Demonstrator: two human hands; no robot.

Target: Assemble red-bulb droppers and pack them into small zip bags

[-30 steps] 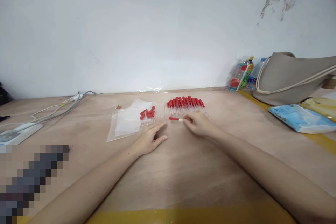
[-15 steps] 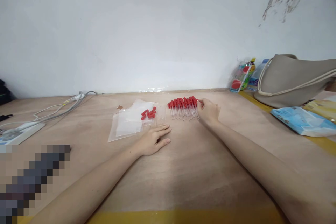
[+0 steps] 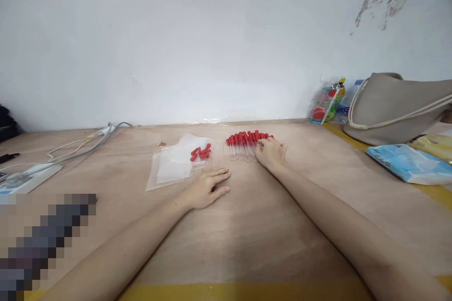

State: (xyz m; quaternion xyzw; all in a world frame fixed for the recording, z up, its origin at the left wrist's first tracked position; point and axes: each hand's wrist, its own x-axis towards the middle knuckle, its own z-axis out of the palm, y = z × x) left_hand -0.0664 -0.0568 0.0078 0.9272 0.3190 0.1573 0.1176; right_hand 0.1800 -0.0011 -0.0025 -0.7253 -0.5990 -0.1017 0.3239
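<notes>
Tan tabletop [image 3: 243, 193] lay open between the released left hand [image 3: 207, 189] and the right hand [image 3: 272, 153], grip unclear, at the edge of red-bulbed clear tubes [image 3: 243, 140].

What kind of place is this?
Probably a simple indoor work spot: a big table against a pale wall, with a row of red-topped clear tubes and some loose red caps nearby.
</notes>
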